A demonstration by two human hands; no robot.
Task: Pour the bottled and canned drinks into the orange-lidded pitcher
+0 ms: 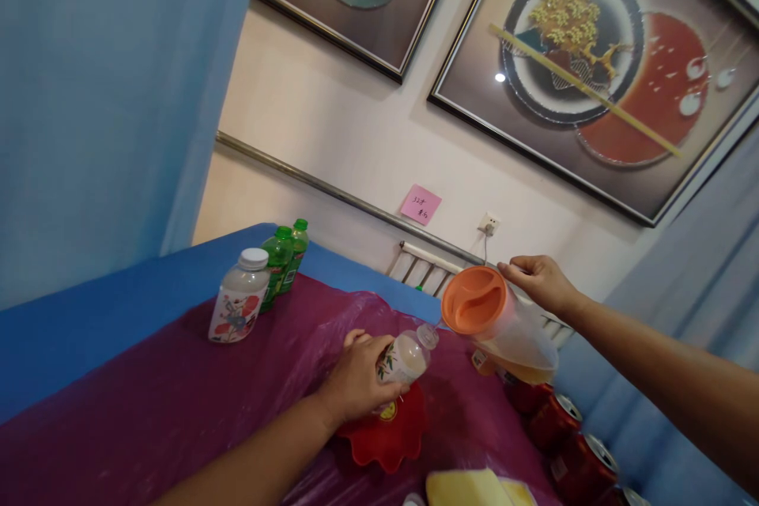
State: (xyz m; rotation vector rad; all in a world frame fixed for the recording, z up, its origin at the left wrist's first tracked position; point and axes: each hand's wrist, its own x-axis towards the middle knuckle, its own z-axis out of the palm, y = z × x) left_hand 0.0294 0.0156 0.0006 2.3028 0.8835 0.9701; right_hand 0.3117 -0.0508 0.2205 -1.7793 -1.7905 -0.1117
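Observation:
My left hand [361, 379] is wrapped round a small clear bottle [409, 356] with a leaf-patterned label and whitish liquid inside. The bottle leans to the right, its uncapped mouth close to the pitcher's spout. My right hand [542, 281] grips the handle of a translucent pitcher [527, 340] with an orange lid [474, 300]. Tipped toward the bottle, the pitcher holds some yellowish liquid in its lower part. A thin clear trickle seems to link spout and bottle mouth. Below the bottle lies a red scalloped dish [385, 439] on the purple plastic sheet [225, 411], partly hidden by my left hand.
A white-capped bottle [239, 299] stands at left, two green bottles [277, 261] behind it. Several red cans [584, 466] line the right edge. A folded yellow cloth-like item [468, 489] lies nearest me. Beyond the table are a wall rail [332, 190] and a blue curtain [107, 95].

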